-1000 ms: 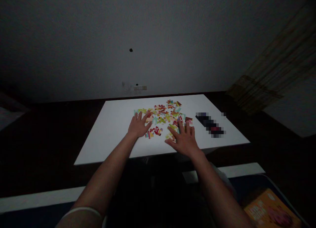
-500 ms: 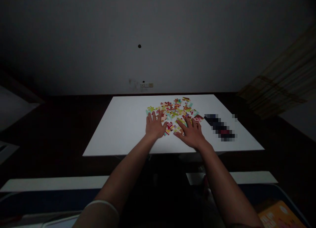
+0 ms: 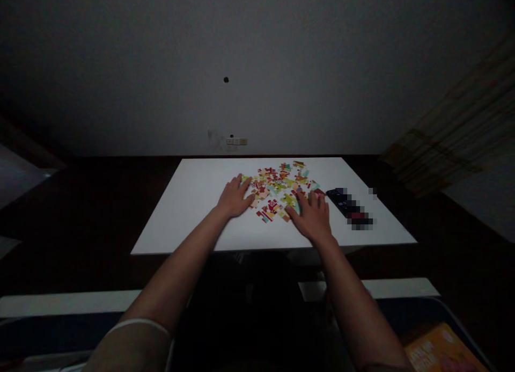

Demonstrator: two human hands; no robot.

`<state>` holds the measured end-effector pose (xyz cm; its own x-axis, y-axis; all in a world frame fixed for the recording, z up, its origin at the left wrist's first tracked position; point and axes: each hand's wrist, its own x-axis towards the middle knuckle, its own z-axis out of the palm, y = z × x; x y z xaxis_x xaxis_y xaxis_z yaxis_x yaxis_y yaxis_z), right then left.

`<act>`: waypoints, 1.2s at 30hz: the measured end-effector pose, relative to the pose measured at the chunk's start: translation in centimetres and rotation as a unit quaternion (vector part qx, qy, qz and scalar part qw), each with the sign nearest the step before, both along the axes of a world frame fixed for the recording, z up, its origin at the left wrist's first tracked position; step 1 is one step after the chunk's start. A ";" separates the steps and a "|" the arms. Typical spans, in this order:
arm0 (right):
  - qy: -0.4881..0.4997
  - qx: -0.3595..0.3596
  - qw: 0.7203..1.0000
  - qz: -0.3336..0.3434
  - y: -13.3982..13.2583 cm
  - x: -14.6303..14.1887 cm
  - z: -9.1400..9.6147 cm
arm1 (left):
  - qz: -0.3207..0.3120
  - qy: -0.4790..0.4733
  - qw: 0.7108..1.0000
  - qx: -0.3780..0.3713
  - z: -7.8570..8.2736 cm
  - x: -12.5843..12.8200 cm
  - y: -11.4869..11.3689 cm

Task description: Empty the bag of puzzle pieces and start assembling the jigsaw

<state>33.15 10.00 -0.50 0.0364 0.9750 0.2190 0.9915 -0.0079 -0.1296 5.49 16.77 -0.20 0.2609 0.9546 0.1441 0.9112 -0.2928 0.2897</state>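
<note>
Puzzle pieces (image 3: 281,187): loose colourful heap lying on the white tabletop (image 3: 193,211).
Left hand (image 3: 234,198): flat at the heap's left edge, grip apart and empty, fingertips touching the outer pieces.
Right hand (image 3: 313,217): palm down on the heap's near right corner, grip apart too. Held flat like that it presses rather than picks, I'd say.
Dark thing (image 3: 349,205): blurred out, just right of the heap, apart from both hands.

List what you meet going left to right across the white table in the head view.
Left hand, flat at the left edge of the pile → loose puzzle pieces → right hand, flat on the pile's near right part → dark object, blurred out, lying apart from the pile on the table.
</note>
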 end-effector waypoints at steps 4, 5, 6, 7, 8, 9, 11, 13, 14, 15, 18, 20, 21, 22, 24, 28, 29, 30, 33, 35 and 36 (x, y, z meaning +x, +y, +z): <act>0.006 -0.056 0.998 -0.011 0.8 0.0 -0.5 | -0.052 0.044 0.998 -0.016 -1.0 3.2 -0.8; 0.006 -0.066 0.998 -0.010 1.0 0.0 -0.5 | -0.050 0.048 0.997 -0.016 -1.2 3.9 -0.9; 0.006 -0.075 0.997 -0.009 1.2 0.0 -0.5 | -0.046 0.051 0.998 -0.015 -1.3 4.4 -1.0; 0.005 -0.084 0.996 -0.007 1.4 0.0 -0.5 | -0.040 0.052 0.998 -0.015 -1.4 4.9 -1.1; 0.004 -0.093 0.996 -0.005 1.7 0.1 -0.4 | -0.032 0.054 0.998 -0.014 -1.5 5.2 -1.1; 0.001 -0.102 0.995 -0.003 1.9 0.1 -0.3 | -0.025 0.055 0.998 -0.014 -1.5 5.5 -1.0; -0.003 -0.113 0.994 0.005 2.2 0.1 -0.1 | -0.006 0.058 0.998 -0.012 -1.4 6.0 -1.0; -0.007 -0.110 0.994 0.012 2.3 0.2 0.0 | 0.009 0.060 0.998 -0.010 -1.4 6.4 -1.1; -0.009 -0.105 0.994 0.014 2.3 0.2 0.0 | 0.013 0.059 0.998 -0.009 -1.3 6.6 -1.1; -0.012 -0.098 0.995 0.016 2.2 0.3 -0.1 | 0.014 0.056 0.998 -0.008 -1.3 6.8 -1.2; -0.012 -0.076 0.997 0.023 2.0 0.5 -0.1 | 0.002 0.031 1.000 0.000 -1.3 6.8 -1.4; -0.006 -0.066 0.997 0.028 1.9 0.6 0.0 | -0.011 0.004 1.000 0.002 -1.4 6.3 -1.6; -0.003 -0.062 0.998 0.028 1.8 0.6 0.0 | -0.017 -0.007 1.000 0.001 -1.4 5.8 -1.7; 0.001 -0.061 0.998 0.028 1.8 0.7 0.1 | -0.024 -0.012 1.000 -0.002 -1.4 5.3 -1.9; 0.008 -0.058 0.998 0.028 1.8 0.7 0.2 | -0.042 -0.004 0.999 -0.010 -1.3 3.7 -2.2; 0.022 -0.046 0.998 0.032 1.7 0.8 0.2 | -0.067 0.027 0.997 -0.019 -1.0 -0.3 -2.9; 0.026 -0.044 0.998 0.032 1.8 0.8 0.2 | -0.071 0.031 0.997 -0.021 -0.9 -1.2 -3.1; 0.030 -0.041 0.998 0.032 1.8 0.8 0.1 | -0.076 0.031 0.996 -0.020 -0.9 -2.1 -3.3; 0.040 -0.030 0.998 0.032 1.8 0.9 -0.1 | -0.085 0.021 0.996 -0.011 -0.7 -3.9 -4.0; 0.044 -0.016 0.998 0.032 1.9 0.9 -0.2 | -0.082 0.012 0.997 0.002 -0.5 -4.3 -4.5; 0.046 -0.009 0.998 0.034 1.8 0.9 -0.3 | -0.078 0.010 0.997 0.008 -0.4 -4.2 -4.8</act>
<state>34.01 11.84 -0.75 -0.0111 0.9795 0.2012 0.9738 0.0563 -0.2202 1.25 11.99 -0.59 0.4092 0.8996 0.1524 0.8596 -0.4361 0.2664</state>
